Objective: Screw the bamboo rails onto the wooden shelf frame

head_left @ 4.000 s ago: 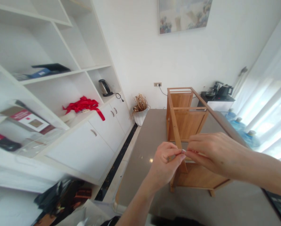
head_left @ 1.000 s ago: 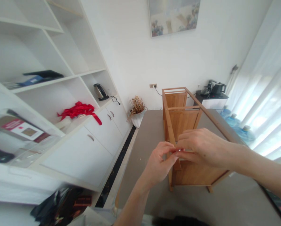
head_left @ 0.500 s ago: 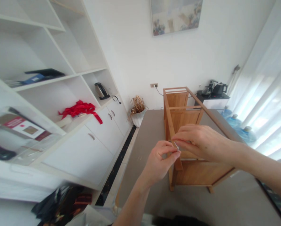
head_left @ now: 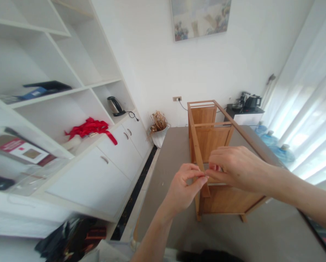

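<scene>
A grey table (head_left: 174,153) bears a wooden rack (head_left: 214,140) that lies near its middle, open frame upward. The right hand (head_left: 234,165) curls over the rack's near rail, and I cannot tell whether it grips anything. The left hand (head_left: 185,189) has thumb and forefinger pinched shut against that rail, touching the right fingertips; anything between them is too small to see.
</scene>
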Motion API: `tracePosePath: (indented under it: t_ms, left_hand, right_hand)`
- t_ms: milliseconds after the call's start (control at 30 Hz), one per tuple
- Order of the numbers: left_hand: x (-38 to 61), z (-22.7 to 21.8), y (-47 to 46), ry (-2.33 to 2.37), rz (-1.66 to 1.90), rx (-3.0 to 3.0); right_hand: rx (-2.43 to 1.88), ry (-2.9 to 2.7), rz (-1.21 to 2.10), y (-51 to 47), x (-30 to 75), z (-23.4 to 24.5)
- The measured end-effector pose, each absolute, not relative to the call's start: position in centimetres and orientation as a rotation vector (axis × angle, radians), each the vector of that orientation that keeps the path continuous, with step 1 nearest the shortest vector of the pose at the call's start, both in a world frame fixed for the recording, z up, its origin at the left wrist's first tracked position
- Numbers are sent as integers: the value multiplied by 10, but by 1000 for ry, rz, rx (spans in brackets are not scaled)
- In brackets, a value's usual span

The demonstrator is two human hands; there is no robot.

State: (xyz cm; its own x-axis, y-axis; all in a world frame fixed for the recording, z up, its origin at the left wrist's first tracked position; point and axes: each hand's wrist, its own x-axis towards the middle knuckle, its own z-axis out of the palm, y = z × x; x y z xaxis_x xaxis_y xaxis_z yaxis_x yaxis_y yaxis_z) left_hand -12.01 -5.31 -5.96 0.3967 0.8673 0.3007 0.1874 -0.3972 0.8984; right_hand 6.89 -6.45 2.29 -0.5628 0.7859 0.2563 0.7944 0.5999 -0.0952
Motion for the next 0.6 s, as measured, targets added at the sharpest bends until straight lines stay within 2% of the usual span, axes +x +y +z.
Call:
tracePosePath:
  t_ms: [133, 600]
  left_hand:
    - [-122, -57, -55, 898, 1005, 1839]
    - [-121, -54, -56, 877, 984, 1877]
  right_hand:
    - [-1312, -2576, -18, -70, 63, 20]
    - [-851, -2644, 344, -60, 80, 27]
